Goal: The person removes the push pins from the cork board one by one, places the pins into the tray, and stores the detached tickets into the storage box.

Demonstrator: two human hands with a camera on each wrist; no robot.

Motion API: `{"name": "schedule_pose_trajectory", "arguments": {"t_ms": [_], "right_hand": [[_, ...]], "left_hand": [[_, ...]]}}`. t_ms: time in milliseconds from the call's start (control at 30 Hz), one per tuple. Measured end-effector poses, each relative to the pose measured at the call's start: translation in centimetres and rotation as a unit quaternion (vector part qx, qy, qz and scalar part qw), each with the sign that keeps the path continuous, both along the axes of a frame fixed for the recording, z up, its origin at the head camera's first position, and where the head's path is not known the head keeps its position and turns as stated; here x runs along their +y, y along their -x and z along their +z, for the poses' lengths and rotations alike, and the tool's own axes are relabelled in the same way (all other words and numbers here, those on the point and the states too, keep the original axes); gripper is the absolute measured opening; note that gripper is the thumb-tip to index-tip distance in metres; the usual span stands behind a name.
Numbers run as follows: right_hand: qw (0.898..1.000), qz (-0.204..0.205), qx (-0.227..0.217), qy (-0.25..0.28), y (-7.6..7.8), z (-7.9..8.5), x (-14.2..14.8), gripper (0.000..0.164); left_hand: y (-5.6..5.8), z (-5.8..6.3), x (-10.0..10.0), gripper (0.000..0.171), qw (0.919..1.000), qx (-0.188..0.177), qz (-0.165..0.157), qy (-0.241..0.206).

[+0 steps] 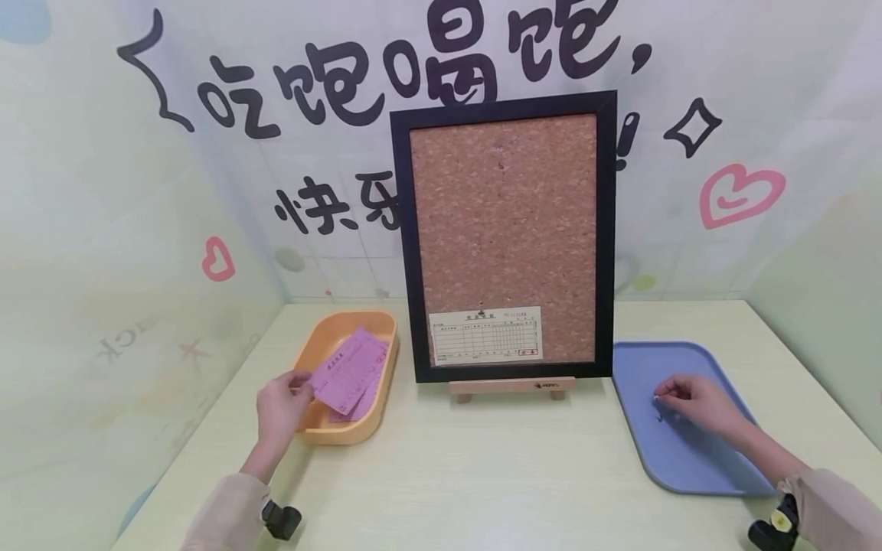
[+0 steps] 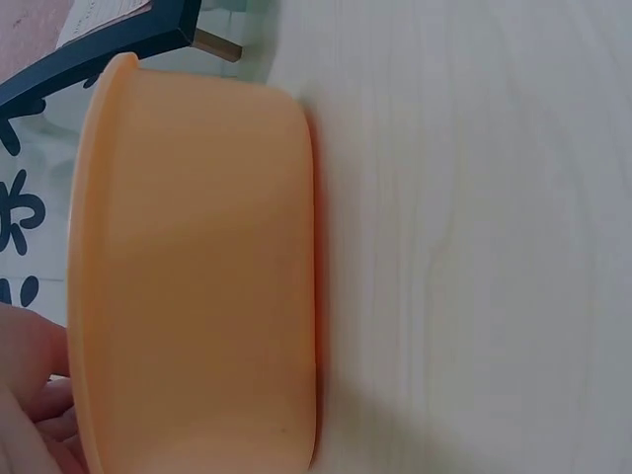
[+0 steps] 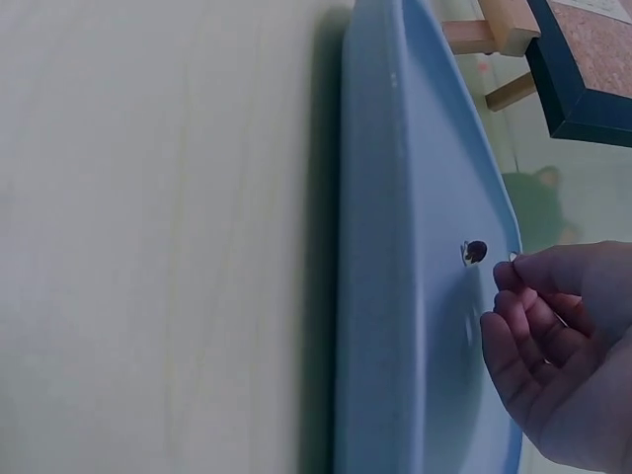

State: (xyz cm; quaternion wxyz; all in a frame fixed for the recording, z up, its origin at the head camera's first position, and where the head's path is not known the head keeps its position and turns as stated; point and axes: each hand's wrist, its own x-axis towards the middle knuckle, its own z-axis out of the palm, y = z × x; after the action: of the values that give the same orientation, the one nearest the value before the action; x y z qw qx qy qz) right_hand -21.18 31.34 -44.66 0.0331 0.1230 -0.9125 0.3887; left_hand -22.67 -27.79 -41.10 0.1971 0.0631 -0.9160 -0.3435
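Note:
My left hand (image 1: 281, 409) pinches the left edge of a pink paper slip (image 1: 344, 375) over an orange basket (image 1: 382, 409). Another pink slip (image 1: 368, 398) lies beneath it in the basket. In the left wrist view the basket's wall (image 2: 197, 276) hides most of the fingers. Over the blue tray (image 1: 678, 478), thumb and forefinger of my right hand (image 1: 703, 404) pinch a small pushpin, of which only a pale bit shows. A second pushpin (image 3: 476, 252) with a dark head lies on the tray just beside the fingertips.
Between basket and tray stands a black-framed corkboard (image 1: 506, 229) on a small wooden easel (image 1: 513, 388). A white printed form (image 1: 486, 337) is pinned at its lower left. Behind it hangs a white cloth (image 1: 338, 161) with black lettering.

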Motion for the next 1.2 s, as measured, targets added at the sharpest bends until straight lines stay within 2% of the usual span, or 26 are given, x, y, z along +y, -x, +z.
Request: {"name": "schedule_pose_trajectory", "arguments": {"t_ms": [300,600,867,1200], "right_hand": [[0.998,-0.009,-0.057,-0.003,-0.1,-0.4,0.3,0.009],[0.997,0.0,-0.071,-0.005,-0.1,-0.4,0.1,0.011],[0.997,0.014,-0.079,-0.006,-0.1,-0.4,0.0,0.01],[0.996,0.018,-0.081,-0.011,-0.1,-0.2,-0.1,0.011]], "left_hand": [[-0.5,0.4,-0.1,0.031,0.9939,-0.064,-0.087,0.018],[0.1,0.1,-0.7,0.042,0.9815,-0.134,-0.136,0.002],[0.6,0.0,-0.8,0.047,0.9723,-0.179,-0.15,0.003],[0.8,0.3,-1.1,0.042,0.9682,-0.19,-0.162,0.017]]}}
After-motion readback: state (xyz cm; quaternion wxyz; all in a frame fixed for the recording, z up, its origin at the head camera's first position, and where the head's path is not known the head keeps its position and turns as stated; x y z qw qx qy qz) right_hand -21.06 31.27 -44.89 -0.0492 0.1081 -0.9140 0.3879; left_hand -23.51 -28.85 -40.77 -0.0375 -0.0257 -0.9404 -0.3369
